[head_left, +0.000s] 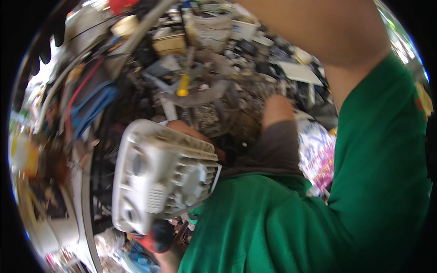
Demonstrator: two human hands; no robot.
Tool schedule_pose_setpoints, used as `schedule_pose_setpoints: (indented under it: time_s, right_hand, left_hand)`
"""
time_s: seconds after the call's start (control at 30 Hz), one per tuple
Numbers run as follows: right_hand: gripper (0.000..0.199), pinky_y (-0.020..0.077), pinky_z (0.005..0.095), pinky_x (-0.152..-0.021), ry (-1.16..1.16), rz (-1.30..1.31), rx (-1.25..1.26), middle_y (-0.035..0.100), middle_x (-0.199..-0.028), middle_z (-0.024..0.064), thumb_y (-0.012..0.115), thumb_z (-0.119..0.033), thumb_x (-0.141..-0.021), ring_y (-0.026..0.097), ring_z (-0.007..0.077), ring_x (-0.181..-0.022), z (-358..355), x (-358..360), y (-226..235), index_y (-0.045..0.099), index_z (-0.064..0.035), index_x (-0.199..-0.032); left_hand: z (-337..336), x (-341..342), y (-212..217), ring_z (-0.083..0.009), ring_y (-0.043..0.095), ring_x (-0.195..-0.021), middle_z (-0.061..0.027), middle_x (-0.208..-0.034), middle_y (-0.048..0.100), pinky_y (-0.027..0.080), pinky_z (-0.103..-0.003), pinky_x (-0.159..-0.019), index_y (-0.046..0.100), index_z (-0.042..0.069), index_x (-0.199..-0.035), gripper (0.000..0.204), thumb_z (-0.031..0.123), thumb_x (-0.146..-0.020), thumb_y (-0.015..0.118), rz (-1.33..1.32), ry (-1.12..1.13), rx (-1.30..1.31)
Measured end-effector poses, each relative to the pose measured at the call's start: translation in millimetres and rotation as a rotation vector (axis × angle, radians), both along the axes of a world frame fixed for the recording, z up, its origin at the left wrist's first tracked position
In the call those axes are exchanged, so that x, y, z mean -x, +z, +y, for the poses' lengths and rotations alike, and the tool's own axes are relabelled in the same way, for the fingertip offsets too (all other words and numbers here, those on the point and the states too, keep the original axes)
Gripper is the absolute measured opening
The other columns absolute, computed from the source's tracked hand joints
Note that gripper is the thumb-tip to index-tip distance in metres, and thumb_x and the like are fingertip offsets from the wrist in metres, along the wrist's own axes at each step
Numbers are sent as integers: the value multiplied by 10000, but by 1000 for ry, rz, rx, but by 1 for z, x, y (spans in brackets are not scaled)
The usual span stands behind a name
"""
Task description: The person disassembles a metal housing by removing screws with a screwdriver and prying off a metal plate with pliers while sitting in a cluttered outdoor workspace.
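Note:
A white, dirty plastic casing point(157, 182) with round openings, slots and a ribbed side tilts upright in front of my body. My left hand point(157, 236), in a red and black glove, grips its bottom end; the casing hides most of the fingers. Raised high, my bare right forearm point(314, 22) runs out past the top edge. Dark finger-like shapes point(45, 52) show at the upper left rim, but I cannot tell whether they belong to my right hand. Both my knees are bent beyond the casing.
Scrap covers the ground ahead, with a yellow-ended tool point(183, 86), a whitish bucket point(211, 32) and a flat pale panel point(300, 73). Blue cloth point(93, 107) and a curved pale frame point(82, 204) stand at the left. A printed plastic bag point(316, 152) lies beside my right leg.

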State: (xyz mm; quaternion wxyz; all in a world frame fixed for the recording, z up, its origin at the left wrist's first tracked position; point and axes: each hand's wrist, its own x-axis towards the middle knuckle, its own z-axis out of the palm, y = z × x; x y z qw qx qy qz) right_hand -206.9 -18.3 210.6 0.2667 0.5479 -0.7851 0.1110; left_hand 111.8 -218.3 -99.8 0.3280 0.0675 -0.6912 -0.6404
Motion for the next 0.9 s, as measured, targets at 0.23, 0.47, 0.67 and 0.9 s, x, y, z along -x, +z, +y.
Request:
schedule_pose_setpoints:
  time_s: [0.23,0.47,0.67,0.9]
  right_hand:
    - [644,502,372,-1035,-316,-884,358,610,-1378,174,727,-368,-941,606,252,-1227,354,-214,-130,512,-8,-1429]
    - [540,576,239,-754,298,-1283,2298,684,-1188,153,573,-57,-1028,723,192,-906,379,-492,-376,375,-17,-1529]
    - [531,596,369,-872,-1190,-633,2266,708,-1229,171,732,-113,-914,741,241,-923,424,-658,-395,545,19,-1393]
    - [477,577,350,-827,-2096,-623,1749,777,-1038,137,848,-205,-795,731,198,-887,514,-729,-433,719,30,-1189]
  left_hand:
    - [124,165,111,-300,627,-1237,-208,-1358,637,481,-491,-1118,558,-25,-1401,467,231,-1011,546,263,-899,-345]
    - [437,131,66,-330,548,-1343,-150,-1442,594,412,-517,-1160,539,16,-1441,542,248,-955,595,-595,-1860,-679]
    - [531,76,-76,-178,615,-1201,-125,-1384,594,510,-339,-1001,446,-7,-1468,548,208,-1017,673,-512,-1920,649]
    - [493,66,-40,-218,658,-1139,-148,-1213,690,505,-350,-1002,542,-14,-1367,430,193,-1013,670,-730,-2169,767]
